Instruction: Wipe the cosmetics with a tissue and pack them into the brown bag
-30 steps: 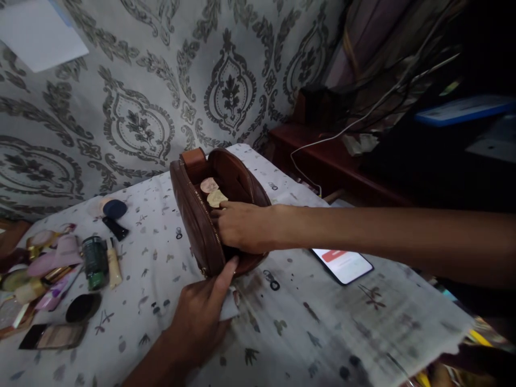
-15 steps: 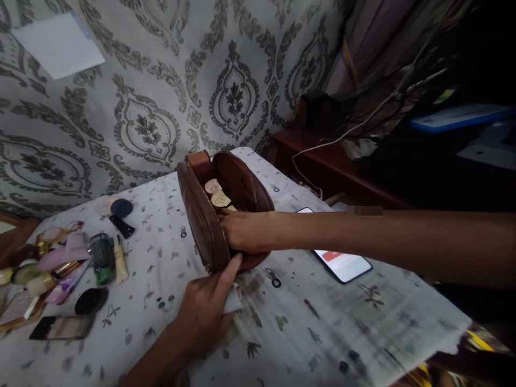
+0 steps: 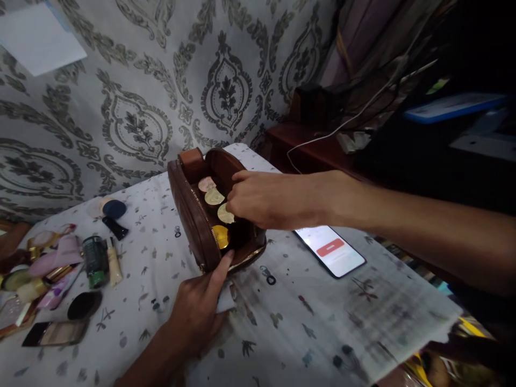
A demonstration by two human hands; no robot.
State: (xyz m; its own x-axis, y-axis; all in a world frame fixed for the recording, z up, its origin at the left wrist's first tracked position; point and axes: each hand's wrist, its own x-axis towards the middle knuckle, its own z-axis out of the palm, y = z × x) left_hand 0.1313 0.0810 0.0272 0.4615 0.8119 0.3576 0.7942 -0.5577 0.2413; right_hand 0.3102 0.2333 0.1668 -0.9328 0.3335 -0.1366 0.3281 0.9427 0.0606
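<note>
A brown leather-like zip bag (image 3: 186, 209) stands unzipped on the cloth. Inside it, pale round pieces (image 3: 215, 196) and a shiny gold round piece (image 3: 221, 236) sit in a row; their kind is unclear. At the near end, my left hand (image 3: 197, 306) grips the bag's rim, its index finger stretched over the edge. A small white piece (image 3: 226, 299), perhaps tissue, shows beside that hand. Above the bag's right side is my right hand (image 3: 266, 199), back upward and fingers curled; whatever lies inside them is hidden.
Makeup items lie at the left, among them a dark bottle with a green base (image 3: 95, 260), a cream tube (image 3: 114, 263) and a black round lid (image 3: 83, 305). A lit phone (image 3: 336, 255) rests right of the bag. Behind runs a patterned wall (image 3: 137, 123).
My right hand has risen out of the bag toward its far right side, its fingers now curled. The gold round piece has come into sight. My left hand stays at the rim.
</note>
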